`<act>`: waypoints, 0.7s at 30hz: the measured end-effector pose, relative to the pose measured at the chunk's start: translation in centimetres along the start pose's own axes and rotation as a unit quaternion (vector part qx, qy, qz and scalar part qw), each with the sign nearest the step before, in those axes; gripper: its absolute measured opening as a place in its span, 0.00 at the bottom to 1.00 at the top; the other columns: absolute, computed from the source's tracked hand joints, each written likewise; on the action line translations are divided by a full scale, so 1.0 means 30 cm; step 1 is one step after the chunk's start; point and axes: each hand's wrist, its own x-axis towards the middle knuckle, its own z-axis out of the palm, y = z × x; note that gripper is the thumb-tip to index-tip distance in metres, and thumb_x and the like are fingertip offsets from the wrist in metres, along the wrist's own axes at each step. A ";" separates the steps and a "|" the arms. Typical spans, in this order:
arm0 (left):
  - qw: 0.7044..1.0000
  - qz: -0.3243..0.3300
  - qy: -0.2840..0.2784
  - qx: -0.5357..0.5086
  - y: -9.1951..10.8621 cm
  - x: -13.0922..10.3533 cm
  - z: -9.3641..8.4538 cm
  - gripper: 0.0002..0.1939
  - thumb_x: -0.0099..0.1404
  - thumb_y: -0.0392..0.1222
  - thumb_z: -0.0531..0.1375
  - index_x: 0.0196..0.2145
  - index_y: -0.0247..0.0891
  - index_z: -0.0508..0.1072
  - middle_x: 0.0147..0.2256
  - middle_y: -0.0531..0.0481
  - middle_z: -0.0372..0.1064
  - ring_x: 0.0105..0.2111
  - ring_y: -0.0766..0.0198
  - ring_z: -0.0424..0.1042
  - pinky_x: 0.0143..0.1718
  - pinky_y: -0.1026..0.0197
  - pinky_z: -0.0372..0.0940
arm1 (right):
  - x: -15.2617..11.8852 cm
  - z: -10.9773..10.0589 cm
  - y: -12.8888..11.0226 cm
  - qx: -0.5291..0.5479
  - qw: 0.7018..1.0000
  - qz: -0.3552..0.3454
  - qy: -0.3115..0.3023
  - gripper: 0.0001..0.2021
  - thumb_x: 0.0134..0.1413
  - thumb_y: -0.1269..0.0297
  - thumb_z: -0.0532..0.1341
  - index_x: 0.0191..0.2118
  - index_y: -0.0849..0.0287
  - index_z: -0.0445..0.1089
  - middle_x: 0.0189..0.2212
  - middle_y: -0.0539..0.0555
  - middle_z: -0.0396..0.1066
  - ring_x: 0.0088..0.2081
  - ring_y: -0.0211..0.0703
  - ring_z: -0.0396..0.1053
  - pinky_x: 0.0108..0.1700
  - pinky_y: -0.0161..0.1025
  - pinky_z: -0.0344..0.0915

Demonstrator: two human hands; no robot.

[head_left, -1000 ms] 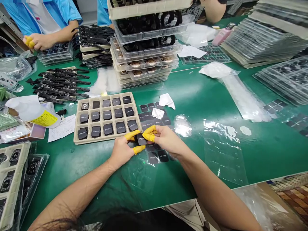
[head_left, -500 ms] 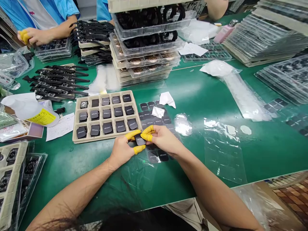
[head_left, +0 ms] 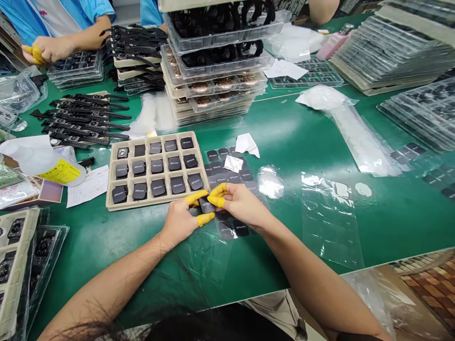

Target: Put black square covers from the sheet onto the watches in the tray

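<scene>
Between my two hands is a small square watch case [head_left: 206, 206] with a dark, lettered film on its face. My left hand [head_left: 180, 218] grips its left side with finger and thumb in yellow finger cots. On the right, my right hand [head_left: 237, 202] pinches its upper edge, also in yellow cots. A beige compartment tray [head_left: 152, 203] lies just beyond, up and to the left. Most of its cells hold dark square pieces with the same lettering; one watch case [head_left: 122, 152] there shows a round back. Partly under my right hand lies a sheet of dark square films [head_left: 227, 176].
White cloth scraps [head_left: 247, 144] rest on the film sheet. A bottle [head_left: 57, 166] with a yellow label stands left, by a paper slip [head_left: 88, 185]. Tall tray stacks [head_left: 218, 104] rise behind. Clear plastic sheets [head_left: 330, 227] lie right. A co-worker's hand [head_left: 50, 49] is at far left.
Both hands keep hold of the watch case in nearly the same place. The whole view has shifted slightly; nothing else has visibly moved.
</scene>
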 end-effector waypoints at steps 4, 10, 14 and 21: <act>1.000 -0.004 0.003 -0.007 0.003 -0.001 0.000 0.29 0.53 0.39 0.72 0.54 0.41 0.77 0.43 0.49 0.81 0.39 0.59 0.79 0.47 0.56 0.73 | -0.002 -0.007 0.004 -0.034 0.999 -0.014 -0.005 0.07 0.51 0.65 0.67 0.35 0.58 0.71 0.29 0.52 0.76 0.31 0.42 0.75 0.35 0.38 0.72; 0.997 -0.015 0.002 -0.069 -0.006 -0.003 0.005 0.29 0.53 0.41 0.72 0.54 0.39 0.77 0.45 0.46 0.80 0.42 0.57 0.79 0.49 0.55 0.74 | -0.016 -0.012 0.002 -0.063 0.997 -0.041 -0.019 0.26 0.52 0.59 0.69 0.56 0.54 0.64 0.34 0.50 0.76 0.29 0.39 0.75 0.30 0.36 0.70; 0.997 0.006 -0.013 -0.081 -0.010 -0.003 0.009 0.32 0.53 0.45 0.73 0.55 0.39 0.75 0.47 0.45 0.79 0.43 0.55 0.79 0.50 0.53 0.74 | -0.008 0.011 0.016 -0.040 0.997 -0.071 -0.019 0.18 0.57 0.58 0.65 0.52 0.55 0.67 0.39 0.52 0.74 0.29 0.37 0.74 0.30 0.35 0.71; 0.999 0.017 0.013 -0.027 -0.012 -0.003 0.006 0.14 0.68 0.42 0.60 0.50 0.39 0.78 0.46 0.45 0.80 0.44 0.55 0.79 0.49 0.54 0.72 | -0.013 0.031 0.018 -0.048 0.994 -0.097 -0.025 0.17 0.59 0.58 0.64 0.52 0.53 0.70 0.39 0.53 0.75 0.35 0.40 0.75 0.38 0.39 0.76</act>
